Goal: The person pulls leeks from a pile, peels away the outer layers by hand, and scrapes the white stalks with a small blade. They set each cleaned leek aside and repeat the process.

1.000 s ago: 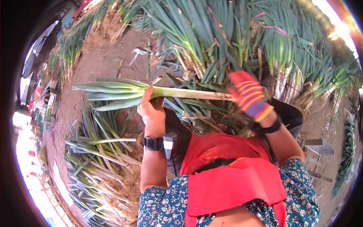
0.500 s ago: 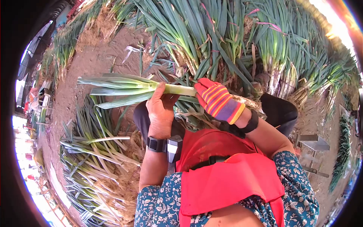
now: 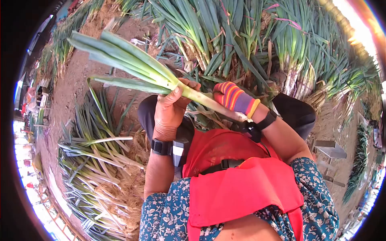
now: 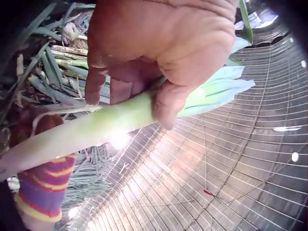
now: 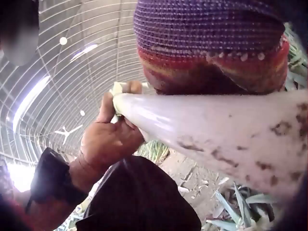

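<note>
Your leek (image 3: 208, 100) has tilted from level; your left grip (image 3: 169, 111) pinches it mid-length, pale shank slanting toward your right grip (image 3: 238, 99), whose hold you cannot tell.

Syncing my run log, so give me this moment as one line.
left hand: grips leek just below leaves | right hand: gloved, at pale shank, grip unclear | tied bundles: beyond hands | leek pile: beside left arm

A farm packing area: bundled leeks (image 3: 293, 44) stand on bare soil (image 3: 90, 72) beneath a ribbed, greenhouse-like roof (image 4: 240, 139).
</note>
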Available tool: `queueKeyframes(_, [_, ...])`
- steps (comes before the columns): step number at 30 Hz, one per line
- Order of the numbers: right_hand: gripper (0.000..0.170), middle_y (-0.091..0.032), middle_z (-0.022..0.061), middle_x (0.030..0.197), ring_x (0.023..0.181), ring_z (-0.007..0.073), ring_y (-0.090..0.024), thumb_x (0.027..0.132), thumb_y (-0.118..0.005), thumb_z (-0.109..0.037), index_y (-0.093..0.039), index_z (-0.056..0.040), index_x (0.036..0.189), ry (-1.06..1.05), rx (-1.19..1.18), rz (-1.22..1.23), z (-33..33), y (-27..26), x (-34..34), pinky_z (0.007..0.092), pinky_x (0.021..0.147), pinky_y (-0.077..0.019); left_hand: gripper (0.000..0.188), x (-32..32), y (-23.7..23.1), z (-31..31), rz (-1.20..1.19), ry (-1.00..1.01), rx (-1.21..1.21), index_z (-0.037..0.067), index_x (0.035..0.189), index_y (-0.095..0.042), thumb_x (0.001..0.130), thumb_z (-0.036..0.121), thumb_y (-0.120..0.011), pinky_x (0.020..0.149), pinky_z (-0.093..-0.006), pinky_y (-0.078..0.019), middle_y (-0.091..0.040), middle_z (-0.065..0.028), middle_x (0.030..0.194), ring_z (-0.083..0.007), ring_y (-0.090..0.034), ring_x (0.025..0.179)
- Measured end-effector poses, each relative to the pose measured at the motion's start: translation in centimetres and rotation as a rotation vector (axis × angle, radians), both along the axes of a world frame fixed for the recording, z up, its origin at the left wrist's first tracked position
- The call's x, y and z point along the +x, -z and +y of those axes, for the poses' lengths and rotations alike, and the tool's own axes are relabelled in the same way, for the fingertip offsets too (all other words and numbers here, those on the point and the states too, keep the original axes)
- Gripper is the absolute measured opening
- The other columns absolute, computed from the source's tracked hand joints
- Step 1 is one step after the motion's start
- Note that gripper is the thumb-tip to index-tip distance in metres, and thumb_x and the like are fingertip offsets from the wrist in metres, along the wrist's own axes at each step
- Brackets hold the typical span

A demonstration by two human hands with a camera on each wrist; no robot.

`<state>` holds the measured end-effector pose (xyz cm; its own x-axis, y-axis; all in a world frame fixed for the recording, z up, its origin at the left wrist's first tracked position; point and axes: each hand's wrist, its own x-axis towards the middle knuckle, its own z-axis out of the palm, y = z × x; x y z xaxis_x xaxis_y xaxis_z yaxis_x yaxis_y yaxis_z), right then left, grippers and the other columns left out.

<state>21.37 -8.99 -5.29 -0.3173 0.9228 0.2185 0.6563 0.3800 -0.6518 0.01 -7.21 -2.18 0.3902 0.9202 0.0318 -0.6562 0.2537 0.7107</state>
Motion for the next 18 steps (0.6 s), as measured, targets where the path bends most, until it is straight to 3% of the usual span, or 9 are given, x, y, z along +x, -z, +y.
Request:
queueKeyframes(2, [0.019,-0.060,0.0208,0.077,0.074,0.0350,-0.059,0.077,-0.056,-0.016,-0.060,0.0030,0.079,-0.020,-0.357,0.026,-0.1,0.0,0.0,0.0395,0.066,-0.0472,0.033,0.6,0.1,0.1,-0.070,0.050,0.072,-0.002,0.101,-0.058,0.080,0.021,-0.067,0.094,-0.0475,-0.0428,-0.063,-0.0159,0.096,-0.0313,-0.060,0.097])
queueKeyframes(3, [0.019,-0.060,0.0208,0.077,0.074,0.0350,-0.059,0.077,-0.056,-0.016,-0.060,0.0030,0.079,-0.015,-0.365,0.028,-0.2,0.8,0.3,0.0395,0.066,-0.0472,0.033,0.7,-0.1,-0.1,-0.069,0.055,0.064,-0.002,0.101,-0.058,0.080,0.021,-0.067,0.094,-0.0475,-0.0428,-0.063,-0.0159,0.096,-0.0313,-0.060,0.097])
queueKeyframes(5, [0.027,-0.061,0.0219,0.080,0.076,0.0363,-0.060,0.078,-0.057,-0.023,-0.061,0.0030,0.082,-0.020,-0.348,-0.458,0.1,4.2,1.7,0.0400,0.070,-0.0477,0.031,0.8,-0.9,-0.2,-0.164,0.077,0.023,-0.002,0.101,-0.057,0.081,0.019,-0.065,0.092,-0.0481,-0.0443,-0.062,-0.0164,0.096,-0.0316,-0.060,0.097])
queueKeyframes(7, [0.023,-0.062,0.0214,0.079,0.073,0.0378,-0.060,0.076,-0.054,-0.021,-0.064,-0.0008,0.076,0.031,-0.336,-0.523,0.1,9.4,5.5,0.0425,0.067,-0.0484,0.028,0.0,-0.9,0.5,-0.169,0.073,0.035,-0.002,0.101,-0.056,0.082,0.018,-0.064,0.091,-0.0493,-0.0453,-0.062,-0.0164,0.095,-0.0316,-0.060,0.096])
queueKeyframes(9, [0.017,-0.062,0.0209,0.073,0.068,0.0355,-0.061,0.072,-0.055,-0.017,-0.067,-0.0041,0.070,-0.068,-0.284,-0.710,-0.9,11.3,10.0,0.0422,0.063,-0.0500,0.028,-1.4,-1.2,1.2,-0.087,-0.015,0.078,-0.002,0.100,-0.055,0.082,0.018,-0.064,0.089,-0.0499,-0.0464,-0.061,-0.0156,0.092,-0.0311,-0.060,0.095])
queueKeyframes(10, [0.017,-0.063,0.0196,0.074,0.069,0.0323,-0.062,0.071,-0.057,-0.019,-0.068,-0.0054,0.071,0.241,-0.465,-0.698,-1.9,8.9,10.2,0.0396,0.063,-0.0506,0.028,-1.9,-1.6,1.4,-0.073,-0.065,0.045,-0.002,0.099,-0.055,0.083,0.018,-0.064,0.089,-0.0503,-0.0465,-0.060,-0.0145,0.090,-0.0310,-0.060,0.095])
queueKeyframes(12, [0.017,-0.064,0.0192,0.077,0.073,0.0323,-0.063,0.071,-0.060,-0.019,-0.068,-0.0047,0.074,0.015,-0.425,-0.953,-3.2,10.4,15.3,0.0385,0.064,-0.0509,0.025,-3.1,-1.6,2.0,-0.073,-0.105,0.051,-0.002,0.097,-0.055,0.084,0.017,-0.062,0.092,-0.0503,-0.0453,-0.060,-0.0143,0.090,-0.0314,-0.059,0.096])
queueKeyframes(14, [0.016,-0.064,0.0191,0.077,0.076,0.0340,-0.063,0.072,-0.060,-0.018,-0.068,-0.0040,0.073,0.313,-0.509,-0.933,-5.6,8.2,18.3,0.0384,0.065,-0.0507,0.020,-4.6,-0.4,2.8,-0.090,-0.246,-0.068,-0.002,0.097,-0.056,0.087,0.016,-0.058,0.093,-0.0508,-0.0444,-0.061,-0.0151,0.091,-0.0323,-0.059,0.096])
queueKeyframes(18, [0.018,-0.064,0.0185,0.079,0.076,0.0353,-0.062,0.074,-0.062,-0.019,-0.066,-0.0025,0.081,0.493,-0.427,-0.900,-5.8,8.5,21.3,0.0392,0.064,-0.0498,0.021,-5.2,-0.7,3.3,-0.005,-0.383,-0.178,-0.004,0.099,-0.053,0.090,0.016,-0.054,0.092,-0.0487,-0.0457,-0.059,-0.0166,0.100,-0.0323,-0.057,0.101])
